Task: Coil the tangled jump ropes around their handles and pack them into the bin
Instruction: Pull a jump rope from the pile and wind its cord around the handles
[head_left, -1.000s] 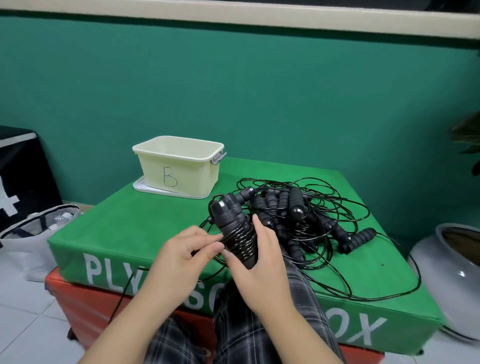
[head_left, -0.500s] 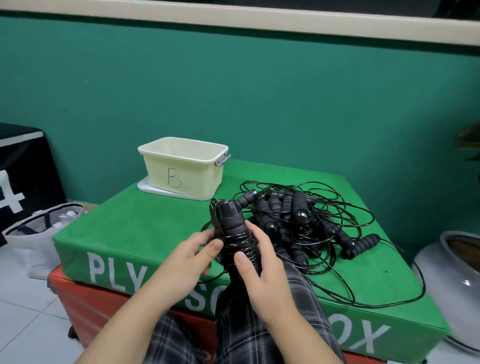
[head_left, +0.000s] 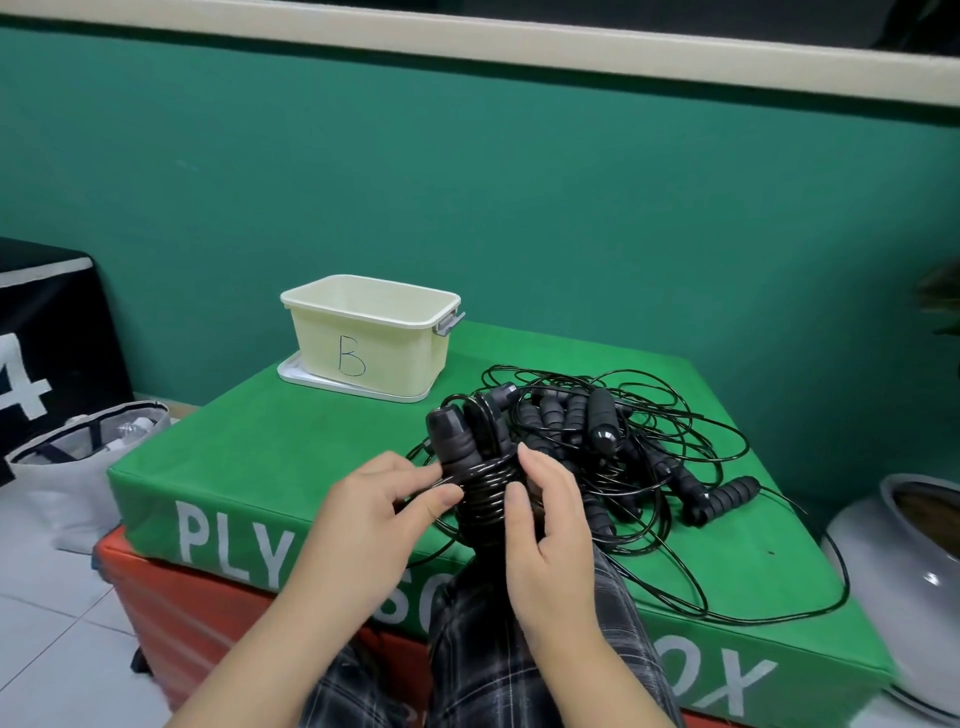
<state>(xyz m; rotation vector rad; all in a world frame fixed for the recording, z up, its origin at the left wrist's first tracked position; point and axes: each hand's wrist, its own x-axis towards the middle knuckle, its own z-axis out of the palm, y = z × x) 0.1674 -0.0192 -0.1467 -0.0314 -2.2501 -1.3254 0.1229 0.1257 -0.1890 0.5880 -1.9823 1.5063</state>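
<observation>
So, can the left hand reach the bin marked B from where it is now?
Probably yes. The left hand is busy on the coiled rope, but the green mat between it and the bin is bare, and the bin's top is open.

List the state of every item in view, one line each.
Cream plastic bin marked B: open, upright, nothing visible inside.
White lid: off, flat under the bin.
Black jump rope bundle in hand: cord partly coiled around its handles.
Black rope pile: tangled on the green box.
Left hand: pinching cord.
Right hand: gripping bundle.
</observation>
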